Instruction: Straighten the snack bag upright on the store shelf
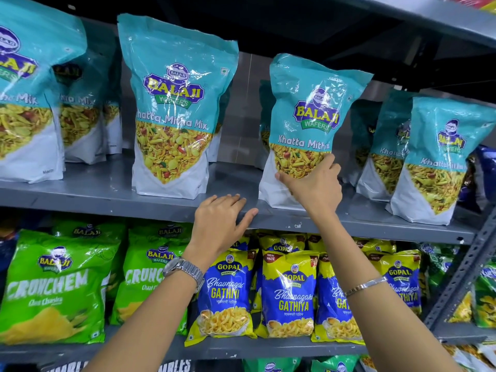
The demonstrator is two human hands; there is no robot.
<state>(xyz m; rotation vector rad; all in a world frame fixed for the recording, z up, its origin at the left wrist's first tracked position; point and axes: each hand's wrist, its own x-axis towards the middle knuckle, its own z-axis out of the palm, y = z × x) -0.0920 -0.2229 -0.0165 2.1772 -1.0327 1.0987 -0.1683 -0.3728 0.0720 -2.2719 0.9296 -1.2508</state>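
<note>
Teal and white, the bag (308, 124) stands on the grey metal shelf (107, 191), between a taller pouch of the same kind (174, 108) on its left and a crowded row of them on its right. The right hand (314, 181) is spread against its lower front, thumb on the white corner and fingertips over the printed snack mix, pressing more than gripping. The left hand (222, 224) lies open on the shelf lip, holding nothing, just beside the bag's base.

The job looks nearly done to me: the base sits flat on the shelf and the bag is on its feet, though the top seems to tip a little to the right, so a small nudge may be left before letting go.

It is glossy plastic film, crinkled and catching the light, plump in the middle, with a flat sealed top and a gusseted white bottom. Soft stuff; it will likely dent under fingers.
</note>
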